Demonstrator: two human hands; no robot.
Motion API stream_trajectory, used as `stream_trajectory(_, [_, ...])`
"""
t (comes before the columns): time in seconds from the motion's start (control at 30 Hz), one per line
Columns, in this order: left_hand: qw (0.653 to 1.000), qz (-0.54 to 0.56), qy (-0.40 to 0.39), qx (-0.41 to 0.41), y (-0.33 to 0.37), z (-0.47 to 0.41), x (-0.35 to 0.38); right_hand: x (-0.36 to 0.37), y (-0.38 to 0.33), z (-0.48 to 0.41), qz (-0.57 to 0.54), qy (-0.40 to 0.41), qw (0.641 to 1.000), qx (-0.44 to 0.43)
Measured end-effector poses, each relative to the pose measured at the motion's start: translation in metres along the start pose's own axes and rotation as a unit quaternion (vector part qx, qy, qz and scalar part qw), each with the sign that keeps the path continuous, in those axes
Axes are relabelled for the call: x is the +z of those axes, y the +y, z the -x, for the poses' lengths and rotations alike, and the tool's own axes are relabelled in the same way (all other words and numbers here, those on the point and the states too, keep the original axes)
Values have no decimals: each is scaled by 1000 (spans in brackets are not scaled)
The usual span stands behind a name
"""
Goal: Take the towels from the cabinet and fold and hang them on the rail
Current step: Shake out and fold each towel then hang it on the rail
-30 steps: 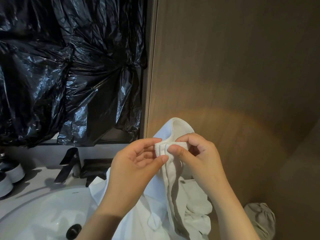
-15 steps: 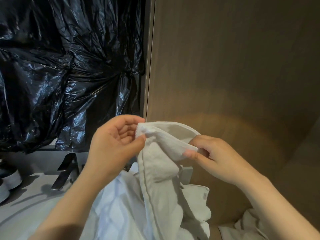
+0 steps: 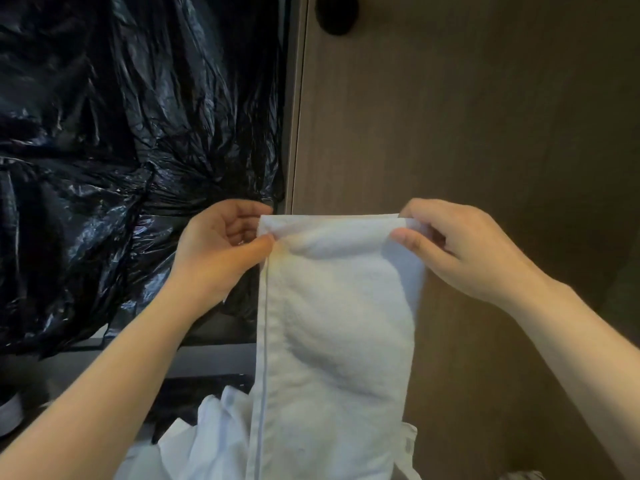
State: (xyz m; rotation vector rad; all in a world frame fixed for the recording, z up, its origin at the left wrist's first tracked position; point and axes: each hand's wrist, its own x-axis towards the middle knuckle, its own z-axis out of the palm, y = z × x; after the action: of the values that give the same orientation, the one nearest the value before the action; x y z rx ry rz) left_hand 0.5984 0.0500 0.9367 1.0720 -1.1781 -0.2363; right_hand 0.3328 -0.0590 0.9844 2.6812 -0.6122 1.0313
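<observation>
While left hand (image 3: 221, 247) and right hand (image 3: 460, 247) pinch top corners, fingers curled, white towel (image 3: 332, 327) hangs stretched at frame centre; wooden panel (image 3: 467, 116) behind, black plastic (image 3: 121, 133) upper left.

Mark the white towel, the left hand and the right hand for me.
white towel (image 3: 339, 323), head view, middle of the hanging panel
left hand (image 3: 221, 252), head view, palm by the thumb base
right hand (image 3: 460, 252), head view, back of the hand
</observation>
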Motion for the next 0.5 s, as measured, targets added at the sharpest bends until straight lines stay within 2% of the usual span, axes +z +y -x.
stream_trajectory(0.17, [1000,20,1,8,7,-4,-1,-3,-3,-5,-6,26,999,19])
stream_trajectory(0.27, [999,38,2,13,11,-5,1,-1,-5,-6,49,40,997,34])
stream_trajectory(0.4, [997,58,-12,42,21,-5,8,0,-7,-6,138,99,985,36])
stream_trajectory(0.5, [996,61,-24,63,28,-5,12,-2,-10,-5,145,88,985,39])
